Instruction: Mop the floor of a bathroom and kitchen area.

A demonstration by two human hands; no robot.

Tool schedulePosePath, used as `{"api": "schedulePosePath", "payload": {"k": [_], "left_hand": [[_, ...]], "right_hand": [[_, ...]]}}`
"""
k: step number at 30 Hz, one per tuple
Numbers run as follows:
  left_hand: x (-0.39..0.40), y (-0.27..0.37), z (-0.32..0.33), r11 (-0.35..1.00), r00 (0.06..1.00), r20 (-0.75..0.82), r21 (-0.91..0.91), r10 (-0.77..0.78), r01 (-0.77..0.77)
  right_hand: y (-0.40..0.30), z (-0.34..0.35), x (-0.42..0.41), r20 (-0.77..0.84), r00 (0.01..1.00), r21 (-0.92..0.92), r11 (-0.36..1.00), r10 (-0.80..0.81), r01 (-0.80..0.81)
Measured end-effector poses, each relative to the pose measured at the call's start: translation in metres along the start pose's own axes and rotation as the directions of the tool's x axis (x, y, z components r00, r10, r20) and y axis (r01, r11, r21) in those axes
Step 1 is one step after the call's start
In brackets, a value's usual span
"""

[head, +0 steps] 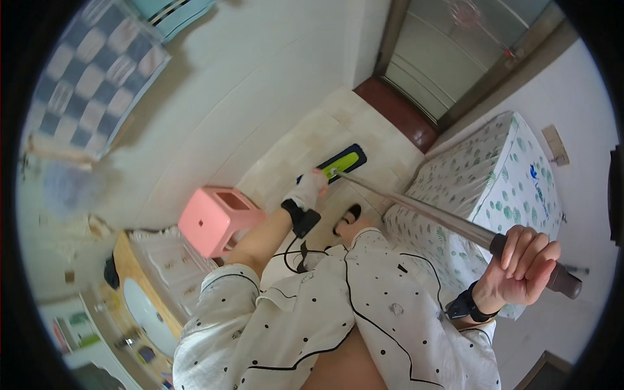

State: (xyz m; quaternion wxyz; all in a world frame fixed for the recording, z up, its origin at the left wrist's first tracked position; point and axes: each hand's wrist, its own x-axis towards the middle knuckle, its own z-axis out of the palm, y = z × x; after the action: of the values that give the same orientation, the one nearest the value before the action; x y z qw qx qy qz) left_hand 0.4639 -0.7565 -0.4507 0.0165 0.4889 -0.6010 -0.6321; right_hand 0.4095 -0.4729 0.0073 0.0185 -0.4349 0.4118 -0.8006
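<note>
My right hand (529, 265) is wrapped around the dark grip of a flat mop's metal handle (414, 202), close to its end. The handle slants down and away to a lime-green mop head (343, 165) with a dark blue pad, which rests on the tiled floor. My left hand (312, 187) is stretched forward and lies over the near end of the mop head in this view. It looks white and blurred, with reddish fingertips; I cannot tell whether it touches the mop or holds anything. Black bands with cables circle both wrists.
A pink plastic stool (207, 222) stands by the left wall. At the right is a box-shaped appliance under a leaf-print cover (453, 180). A wooden counter with a white basin (148, 312) is at lower left. A glass-panelled door (448, 58) rises beyond a dark red threshold (397, 114).
</note>
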Motion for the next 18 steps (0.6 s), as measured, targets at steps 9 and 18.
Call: {"api": "schedulePosePath", "payload": {"k": [9, 18], "left_hand": [[0.092, 0.277, 0.072, 0.762, 0.808, 0.247, 0.271, 0.535, -0.588], [0.147, 0.485, 0.226, 0.259, 0.316, 0.502, 0.183, 0.805, -0.949]], "right_hand": [[0.067, -0.066, 0.096, -0.072, 0.992, -0.194, 0.977, -0.102, 0.086], [0.083, -0.107, 0.178, -0.056, 0.994, -0.319, 0.945, -0.094, 0.071]]}}
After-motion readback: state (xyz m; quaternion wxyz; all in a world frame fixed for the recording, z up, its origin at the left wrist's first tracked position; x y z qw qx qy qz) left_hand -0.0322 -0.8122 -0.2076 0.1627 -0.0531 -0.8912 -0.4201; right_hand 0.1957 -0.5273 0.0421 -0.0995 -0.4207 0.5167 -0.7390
